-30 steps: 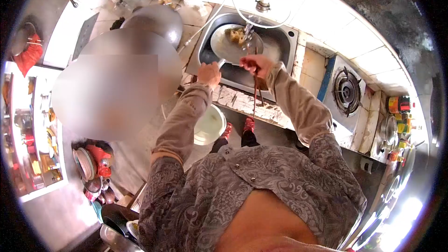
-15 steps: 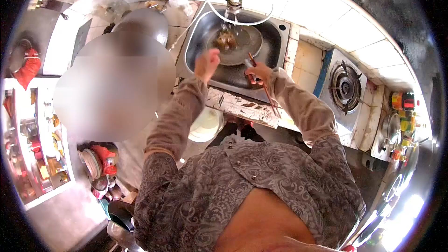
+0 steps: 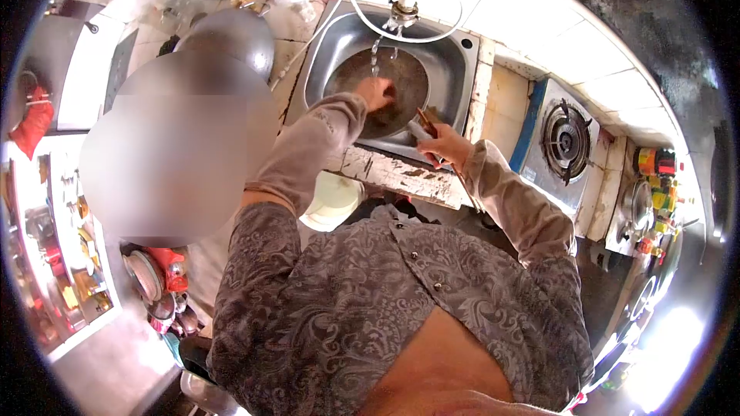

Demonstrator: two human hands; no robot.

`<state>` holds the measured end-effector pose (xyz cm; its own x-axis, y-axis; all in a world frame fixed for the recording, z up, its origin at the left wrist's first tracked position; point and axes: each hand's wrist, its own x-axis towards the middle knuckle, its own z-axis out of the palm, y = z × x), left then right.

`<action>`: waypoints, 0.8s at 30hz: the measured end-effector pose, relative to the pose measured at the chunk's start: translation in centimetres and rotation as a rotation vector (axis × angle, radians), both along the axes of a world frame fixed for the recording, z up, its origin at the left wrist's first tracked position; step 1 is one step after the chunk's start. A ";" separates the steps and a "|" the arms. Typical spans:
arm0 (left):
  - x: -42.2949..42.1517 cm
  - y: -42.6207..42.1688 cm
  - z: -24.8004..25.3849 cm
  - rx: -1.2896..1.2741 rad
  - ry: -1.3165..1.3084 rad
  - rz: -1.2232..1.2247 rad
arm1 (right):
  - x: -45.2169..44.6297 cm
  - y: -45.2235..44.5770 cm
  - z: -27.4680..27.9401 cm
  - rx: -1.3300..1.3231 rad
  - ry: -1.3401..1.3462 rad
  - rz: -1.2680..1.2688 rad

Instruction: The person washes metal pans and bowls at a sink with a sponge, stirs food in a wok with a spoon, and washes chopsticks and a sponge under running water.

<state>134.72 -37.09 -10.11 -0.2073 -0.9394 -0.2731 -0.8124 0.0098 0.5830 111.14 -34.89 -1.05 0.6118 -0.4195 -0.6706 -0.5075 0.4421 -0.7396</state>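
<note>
Pan (image 3: 410, 75) was seen in the sink (image 3: 456, 88), under the left hand (image 3: 378, 95) and up from the right hand (image 3: 445, 146). Pan handle (image 3: 418, 130) and thin brown sticks (image 3: 465, 182) were gripped together in the right hand, fingers closed. Left fingers were bent down into the pan; whether anything was held there cannot be told. Running water (image 3: 375, 58) was let down beside the left hand from the tap (image 3: 405, 11), with a white hose (image 3: 356, 11) looped in front. Stove (image 3: 566, 139) was placed right of the right-hand grip. Pan middle was partly covered by the left hand; the area left of the left forearm was blurred out.
</note>
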 end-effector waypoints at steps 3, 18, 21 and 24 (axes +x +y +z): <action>-2.0 2.9 0.8 -0.045 0.138 -0.118 | -0.4 0.0 -0.2 0.024 -0.019 -0.011; 3.0 -3.8 1.0 -0.359 -0.099 0.109 | -0.1 0.5 2.6 0.002 -0.038 0.109; -1.2 -3.2 1.5 -0.390 0.090 0.132 | 0.0 0.3 3.1 -0.031 -0.039 0.053; -2.1 -1.5 2.3 -0.080 0.479 -0.040 | -0.8 -0.3 2.2 -0.063 -0.056 0.028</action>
<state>132.61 -38.61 -7.78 -0.3287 -0.9422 -0.0648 -0.4506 0.0961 0.8876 110.29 -35.16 1.17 0.6599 -0.4418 -0.6078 -0.4759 0.3801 -0.7931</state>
